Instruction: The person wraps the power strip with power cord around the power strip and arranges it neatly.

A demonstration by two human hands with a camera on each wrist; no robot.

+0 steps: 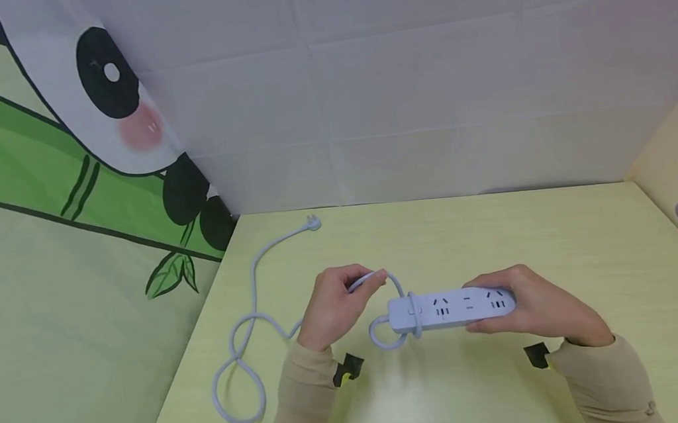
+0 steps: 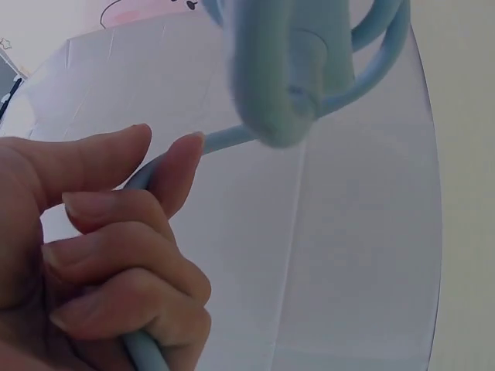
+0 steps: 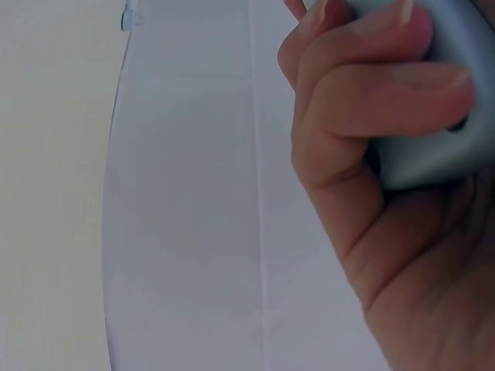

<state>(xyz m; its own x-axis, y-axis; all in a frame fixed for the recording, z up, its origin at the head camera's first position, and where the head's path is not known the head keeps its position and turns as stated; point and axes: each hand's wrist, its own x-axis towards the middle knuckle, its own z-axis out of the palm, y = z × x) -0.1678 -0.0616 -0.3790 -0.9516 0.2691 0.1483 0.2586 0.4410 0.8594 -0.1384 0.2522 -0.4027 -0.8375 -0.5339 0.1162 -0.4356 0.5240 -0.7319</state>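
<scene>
A white power strip (image 1: 457, 307) is held level above the table, its sockets facing up. My right hand (image 1: 526, 306) grips its right end, thumb on the near side and fingers on the far side. From the strip's left end runs its white cord (image 1: 388, 346), which bends into a small loop and wraps once around the strip's body. My left hand (image 1: 340, 304) pinches the cord left of the strip between thumb and forefinger. In the left wrist view the other fingers (image 2: 139, 301) curl over the cord as well.
The rest of the cord lies on the pale table (image 1: 437, 243) at the left, crossing itself in a loop (image 1: 259, 384). Its plug (image 1: 313, 223) rests near the back edge. A pale wall sheet (image 1: 396, 101) stands behind; a panda-and-bamboo print (image 1: 104, 190) covers the left side.
</scene>
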